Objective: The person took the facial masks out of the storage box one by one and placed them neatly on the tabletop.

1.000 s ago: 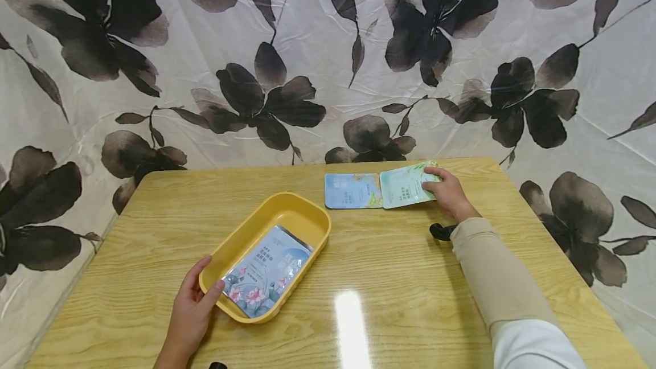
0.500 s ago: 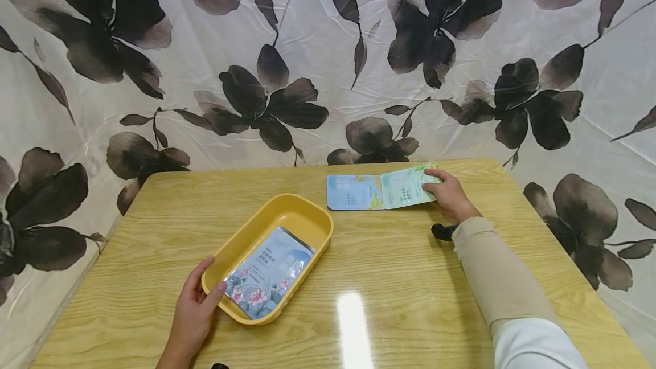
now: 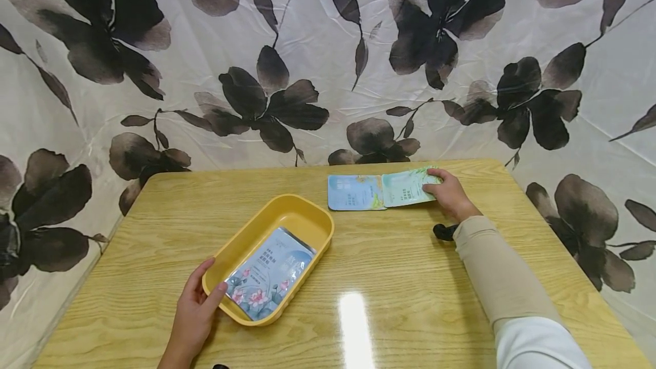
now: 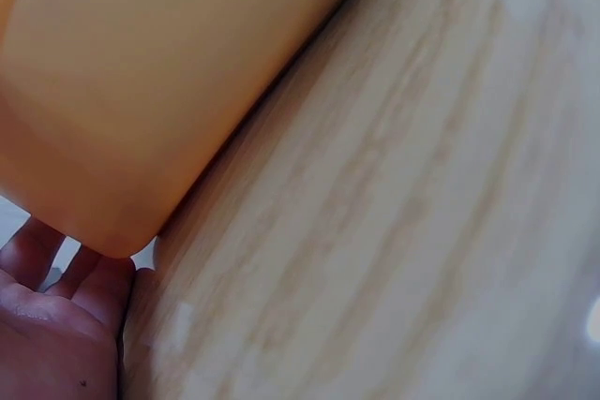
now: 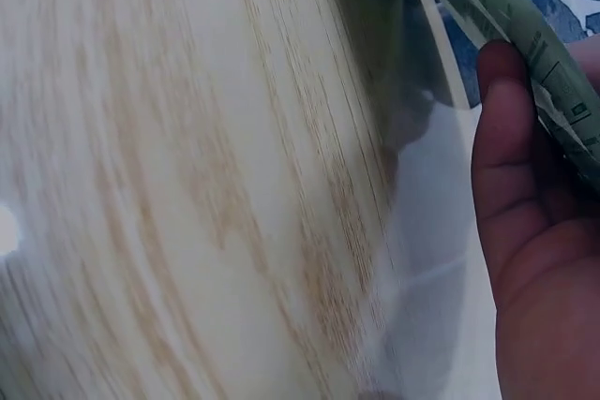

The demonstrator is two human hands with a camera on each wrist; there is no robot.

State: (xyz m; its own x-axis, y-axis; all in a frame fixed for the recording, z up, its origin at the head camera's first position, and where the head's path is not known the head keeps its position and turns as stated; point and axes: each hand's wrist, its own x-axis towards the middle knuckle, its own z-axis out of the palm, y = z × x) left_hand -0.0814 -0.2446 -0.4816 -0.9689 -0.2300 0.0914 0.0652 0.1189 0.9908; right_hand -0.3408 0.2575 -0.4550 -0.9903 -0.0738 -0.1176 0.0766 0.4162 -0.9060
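Observation:
My left hand (image 3: 193, 306) holds the near left end of a yellow plastic basket (image 3: 251, 221), its thumb over the rim and fingers along the outside. In the basket lies a grey-blue sachet (image 3: 271, 275) printed with pink lotus flowers. At the far side of the table, my right hand (image 3: 451, 193) pinches the right end of a pale green sachet (image 3: 407, 188); in the right wrist view the thumb (image 5: 502, 128) presses on it. The green sachet's left edge meets a light blue sachet (image 3: 353, 192) lying flat on the table.
The wooden table (image 3: 400, 278) has a bright light reflection near its front. A flower-printed cloth (image 3: 307, 27) hangs behind the table's far edge. The black wrist strap piece (image 3: 445, 232) sits by the right sleeve.
The green sachet's near right part has shifted slightly in the right hand, and it looks a little lower. The left hand and basket stay in place; the head view drifts slightly.

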